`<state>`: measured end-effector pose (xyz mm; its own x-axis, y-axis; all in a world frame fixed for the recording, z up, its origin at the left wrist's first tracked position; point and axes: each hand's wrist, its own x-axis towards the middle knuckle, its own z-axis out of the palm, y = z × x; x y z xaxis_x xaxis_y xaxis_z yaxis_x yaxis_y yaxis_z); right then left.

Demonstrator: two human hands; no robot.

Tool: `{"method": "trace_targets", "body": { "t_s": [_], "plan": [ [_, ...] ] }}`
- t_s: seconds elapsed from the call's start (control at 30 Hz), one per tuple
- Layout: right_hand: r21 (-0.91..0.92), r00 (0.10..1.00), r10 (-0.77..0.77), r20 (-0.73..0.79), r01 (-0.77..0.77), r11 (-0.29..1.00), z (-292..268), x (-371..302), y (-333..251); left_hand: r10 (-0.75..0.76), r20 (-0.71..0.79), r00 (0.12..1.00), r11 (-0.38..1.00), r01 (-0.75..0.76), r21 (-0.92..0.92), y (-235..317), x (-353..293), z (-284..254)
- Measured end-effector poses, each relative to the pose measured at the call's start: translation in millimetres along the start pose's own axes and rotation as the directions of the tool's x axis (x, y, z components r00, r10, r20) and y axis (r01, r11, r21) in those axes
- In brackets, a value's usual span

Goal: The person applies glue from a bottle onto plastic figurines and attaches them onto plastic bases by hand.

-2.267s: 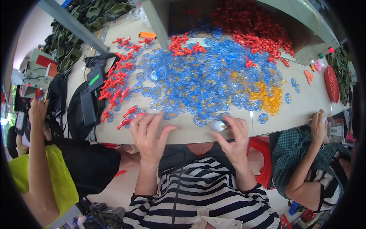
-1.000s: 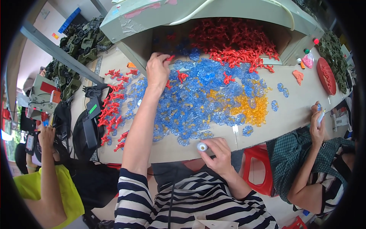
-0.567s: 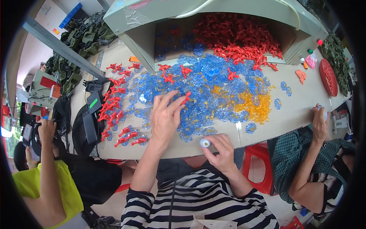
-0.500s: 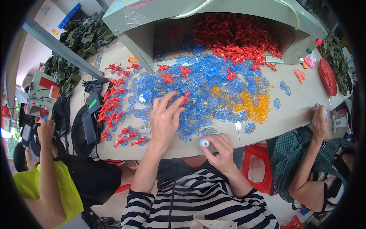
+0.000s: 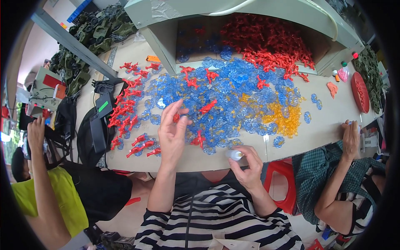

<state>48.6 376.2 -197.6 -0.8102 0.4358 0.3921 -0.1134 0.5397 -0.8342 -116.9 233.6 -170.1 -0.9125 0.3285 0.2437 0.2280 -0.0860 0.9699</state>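
Note:
My left hand (image 5: 171,135) is over the left part of the pile, its fingers and thumb curved around a small red plastic figure (image 5: 176,118) that is partly hidden by them. At the near edge of the table, my right hand (image 5: 248,170) grips a small white bottle (image 5: 235,155), tilted with its tip toward the pile. Clear blue plastic pieces (image 5: 233,77) spread across the tabletop. Another red figure (image 5: 208,106) lies on them right of my left hand, and one more red figure (image 5: 199,138) lies nearer to me.
Red figures (image 5: 125,109) stand in rows at left. Amber pieces (image 5: 283,118) lie right of the blue ones. Behind is a grey housing (image 5: 164,50) with a heap of red figures (image 5: 266,39). A red dish (image 5: 360,92) sits far right. Co-workers sit on both sides.
My left hand has drawn back leftward from the red figure on the blue pieces, uncovering another nearer me. The white bottle has tilted in my right hand. The whole view has shifted slightly.

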Motion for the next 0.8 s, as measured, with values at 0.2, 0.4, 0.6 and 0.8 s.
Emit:
{"method": "trace_targets", "body": {
  "t_s": [0.2, 0.4, 0.6, 0.8],
  "plan": [
    [0.236, 0.986, 0.161, -0.031, -0.149, 0.960, 2, -15, 8, -0.138, -0.109, 0.984, 0.927, 0.090, -0.363, 26, -24, -5],
    [0.374, 0.946, 0.270, 0.178, -0.319, 0.871, 3, -17, -8, -0.293, 0.041, 0.955, 0.802, 0.269, -0.533, 21, -83, -23],
    [0.338, 0.941, 0.254, 0.225, -0.320, 0.885, -5, -20, -24, -0.467, 0.278, 0.839, 0.649, 0.539, -0.537, 18, -106, -12],
    [0.304, 0.964, 0.201, 0.175, -0.247, 0.920, -26, -19, -32, -0.457, 0.357, 0.815, 0.494, 0.566, -0.659, 10, -115, -10]
  ]
}}
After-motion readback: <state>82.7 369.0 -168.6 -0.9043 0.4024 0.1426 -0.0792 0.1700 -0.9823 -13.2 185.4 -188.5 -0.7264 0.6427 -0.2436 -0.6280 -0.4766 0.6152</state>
